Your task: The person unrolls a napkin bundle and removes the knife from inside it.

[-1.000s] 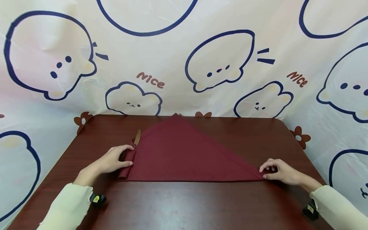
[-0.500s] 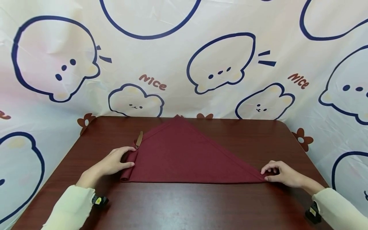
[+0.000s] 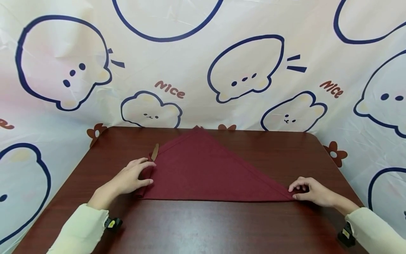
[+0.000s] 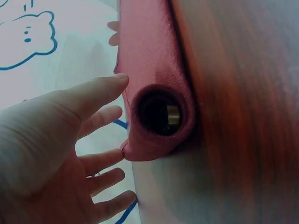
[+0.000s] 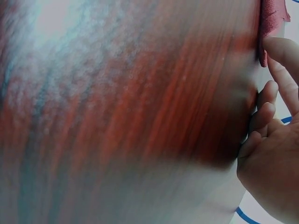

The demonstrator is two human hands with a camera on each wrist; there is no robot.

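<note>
Plainly, the burgundy cloth [image 3: 203, 169] lies spread on the brown surface [image 3: 203, 225] as a broad triangle, its long side toward the person and its peak at the far edge. Its left end is wound into a roll [image 4: 152, 42], and from the far end of that pokes a gold-coloured blade [image 3: 155, 152] with a rounded tip. In the left wrist view the near end of the roll is a dark round opening (a shiny brassy end [image 4: 173, 116] shows inside).

The left hand [image 3: 127, 179] is at the roll, its grip apart: thumb and fingers reach out fairly straight, the thumb tip against the roll. The right hand [image 3: 313, 192] has its grip together on the cloth's right corner, pinching it between thumb and forefinger, the other fingers bent. Behind the surface hangs a pale backdrop [image 3: 193, 60] with blue-outlined cartoon animals, brown flowers and the word "Nice".
</note>
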